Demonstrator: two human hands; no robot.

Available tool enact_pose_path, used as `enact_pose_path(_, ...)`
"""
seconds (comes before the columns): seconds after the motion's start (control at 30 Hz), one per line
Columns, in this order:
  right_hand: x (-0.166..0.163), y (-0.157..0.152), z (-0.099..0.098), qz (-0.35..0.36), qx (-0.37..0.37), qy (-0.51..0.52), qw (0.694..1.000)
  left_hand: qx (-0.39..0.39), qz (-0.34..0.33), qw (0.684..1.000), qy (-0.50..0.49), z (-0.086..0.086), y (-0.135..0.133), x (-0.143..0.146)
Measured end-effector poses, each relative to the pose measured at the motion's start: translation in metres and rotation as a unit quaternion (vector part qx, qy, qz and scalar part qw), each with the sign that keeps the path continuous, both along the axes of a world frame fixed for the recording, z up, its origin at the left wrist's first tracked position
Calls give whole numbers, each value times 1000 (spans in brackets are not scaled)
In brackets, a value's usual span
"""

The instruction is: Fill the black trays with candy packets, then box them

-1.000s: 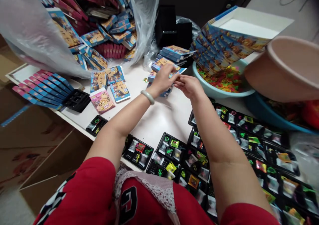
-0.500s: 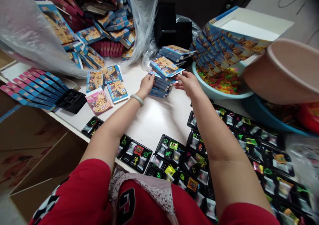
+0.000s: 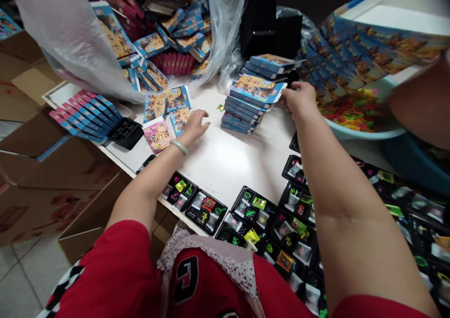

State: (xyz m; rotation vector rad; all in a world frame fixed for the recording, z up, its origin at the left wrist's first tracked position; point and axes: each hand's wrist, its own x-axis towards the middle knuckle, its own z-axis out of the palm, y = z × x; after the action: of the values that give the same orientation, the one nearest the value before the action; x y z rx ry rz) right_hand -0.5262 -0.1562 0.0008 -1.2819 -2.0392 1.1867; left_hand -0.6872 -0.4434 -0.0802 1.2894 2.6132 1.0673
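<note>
Head view: the stack [image 3: 242, 114] of blue boxes stands on the table [image 3: 225, 161], between the two hands. Left hand [image 3: 195, 126]: grip open, fingers parted, near a loose box [image 3: 178, 119]. Right hand [image 3: 303, 97]: fingers bent at a white-edged flap [image 3: 278, 93] of the stack; whether the grip is closed on it cannot be told. Filled trays [image 3: 207, 210] line the table's near edge.

Cardboard boxes [image 3: 35, 210] stand by the tiled floor [image 3: 23, 290] at left; at right, a pale blue basin [image 3: 367, 134] holds bright bits [image 3: 362, 110].
</note>
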Motion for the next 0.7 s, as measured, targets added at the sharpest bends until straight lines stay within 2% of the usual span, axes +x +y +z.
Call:
enact_pose_path(0.1, 29, -4, -5, 37, 110, -1, 993, -135, 18, 989, 61, -6, -53, -23)
enact_pose_path(0.17, 61, -22, -15, 104, 198, 8, 975, -153, 11, 987, 57, -12, -74, -33)
enact_pose_path(0.23, 99, -54, -28, 241, 216, -6, 946, -143, 2, 988, 56, -17, -82, -37)
enact_pose_path(0.3, 135, -92, -43, 427, 156, -62, 889, -136, -8, 989, 60, -20, -82, -36)
enact_pose_path(0.33, 150, -111, -50, 468, 140, -104, 866, -137, -15, 988, 66, -21, -80, -33)
enact_pose_path(0.4, 172, -143, -62, 495, 125, -194, 838, -139, -40, 986, 86, -20, -76, -21)
enact_pose_path(0.5, 184, -170, -73, 484, 118, -276, 822, -128, -119, 979, 103, -17, -72, 14)
enact_pose_path(0.6, 175, -175, -80, 459, 121, -293, 830, -115, -214, 968, 64, -16, -73, 64)
enact_pose_path(0.7, 156, -164, -87, 426, 139, -274, 851, -96, -268, 958, 10, -19, -74, 109)
